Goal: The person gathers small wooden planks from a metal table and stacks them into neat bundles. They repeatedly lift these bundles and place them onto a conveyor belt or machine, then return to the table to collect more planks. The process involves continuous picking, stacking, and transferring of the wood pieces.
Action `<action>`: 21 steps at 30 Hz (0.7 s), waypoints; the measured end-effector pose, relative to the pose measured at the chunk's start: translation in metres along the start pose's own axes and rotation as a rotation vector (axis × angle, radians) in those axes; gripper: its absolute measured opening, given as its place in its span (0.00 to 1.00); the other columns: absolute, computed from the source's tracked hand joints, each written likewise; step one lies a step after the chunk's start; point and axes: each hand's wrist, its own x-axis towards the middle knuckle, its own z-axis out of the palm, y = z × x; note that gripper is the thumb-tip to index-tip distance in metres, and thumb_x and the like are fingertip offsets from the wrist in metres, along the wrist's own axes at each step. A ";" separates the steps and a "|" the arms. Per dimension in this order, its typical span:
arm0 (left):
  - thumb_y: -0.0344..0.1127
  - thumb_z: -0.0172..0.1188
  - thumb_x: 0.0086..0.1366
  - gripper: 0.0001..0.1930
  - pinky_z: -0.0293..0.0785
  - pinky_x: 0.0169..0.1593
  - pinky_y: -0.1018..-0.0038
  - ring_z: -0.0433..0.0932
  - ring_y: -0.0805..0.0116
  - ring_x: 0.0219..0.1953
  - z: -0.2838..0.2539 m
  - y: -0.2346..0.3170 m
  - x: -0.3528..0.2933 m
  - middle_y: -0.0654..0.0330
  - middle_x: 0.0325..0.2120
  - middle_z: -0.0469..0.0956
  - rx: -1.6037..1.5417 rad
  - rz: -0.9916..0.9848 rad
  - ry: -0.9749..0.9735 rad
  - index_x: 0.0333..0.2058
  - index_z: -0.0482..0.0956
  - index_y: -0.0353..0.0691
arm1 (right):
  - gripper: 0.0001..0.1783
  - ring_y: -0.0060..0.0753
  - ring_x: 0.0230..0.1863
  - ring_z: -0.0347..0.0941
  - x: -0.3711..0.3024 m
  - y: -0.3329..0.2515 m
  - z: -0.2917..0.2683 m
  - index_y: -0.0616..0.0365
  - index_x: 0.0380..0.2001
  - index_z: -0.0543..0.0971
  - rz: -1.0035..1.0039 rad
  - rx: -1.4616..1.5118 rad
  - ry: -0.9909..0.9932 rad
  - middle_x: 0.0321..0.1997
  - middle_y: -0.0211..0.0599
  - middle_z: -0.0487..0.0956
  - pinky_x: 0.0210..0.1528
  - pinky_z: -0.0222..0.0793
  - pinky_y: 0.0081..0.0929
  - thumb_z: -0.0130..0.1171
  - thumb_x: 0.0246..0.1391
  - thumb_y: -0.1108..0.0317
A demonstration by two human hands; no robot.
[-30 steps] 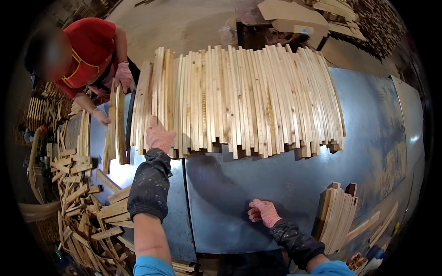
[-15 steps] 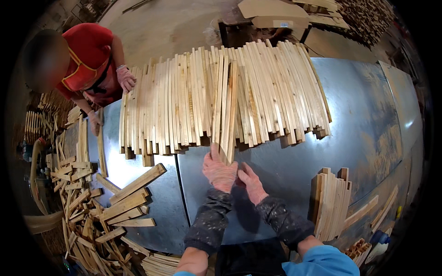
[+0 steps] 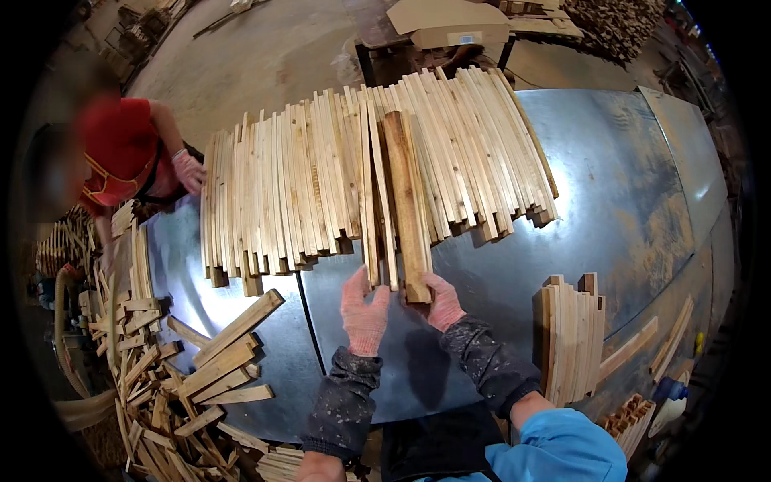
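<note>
A long row of pale wooden strips (image 3: 305,185) lies side by side across the metal table. Over its middle, a darker strip with a brown broad face (image 3: 408,209) rests lengthwise, its near end poking out toward me. My right hand (image 3: 443,304) grips that near end from the right, the fingers partly hidden beneath it. Left of it, my left hand (image 3: 365,317) has thumb and fingers about the near end of a thin pale strip (image 3: 370,233). Another narrow strip (image 3: 389,241) lies between the two. Both hands wear pinkish gloves.
Across the table at the left, a co-worker in red has a gloved hand (image 3: 189,170) at the row's end. Loose offcuts (image 3: 225,361) pile up at the left. A bundle of short strips (image 3: 572,341) stands at the right, near a bottle (image 3: 668,406). Behind is a cardboard box (image 3: 450,24).
My hands have moved apart, the right now on the strip's end. The bundled strips have spread, and one shows its broad brown face. The co-worker has shifted left in view.
</note>
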 end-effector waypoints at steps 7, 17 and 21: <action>0.36 0.69 0.68 0.27 0.81 0.58 0.67 0.86 0.60 0.53 0.048 0.035 -0.018 0.47 0.54 0.86 0.056 -0.095 -0.259 0.63 0.80 0.30 | 0.25 0.38 0.54 0.84 -0.019 -0.013 -0.028 0.58 0.63 0.79 0.064 0.111 -0.114 0.57 0.38 0.86 0.55 0.84 0.41 0.60 0.73 0.52; 0.47 0.76 0.58 0.45 0.80 0.61 0.62 0.85 0.51 0.57 0.067 0.050 0.004 0.45 0.55 0.85 0.159 -0.271 -0.370 0.71 0.70 0.35 | 0.39 0.33 0.60 0.81 -0.054 -0.014 -0.027 0.53 0.72 0.72 0.064 -0.182 -0.120 0.63 0.34 0.82 0.61 0.80 0.41 0.64 0.69 0.38; 0.53 0.77 0.57 0.52 0.77 0.65 0.59 0.81 0.44 0.63 0.071 0.045 0.006 0.39 0.60 0.81 0.249 -0.269 -0.441 0.73 0.66 0.29 | 0.42 0.33 0.59 0.81 -0.055 -0.016 -0.032 0.52 0.71 0.73 0.075 -0.203 -0.112 0.62 0.32 0.82 0.60 0.80 0.39 0.69 0.65 0.38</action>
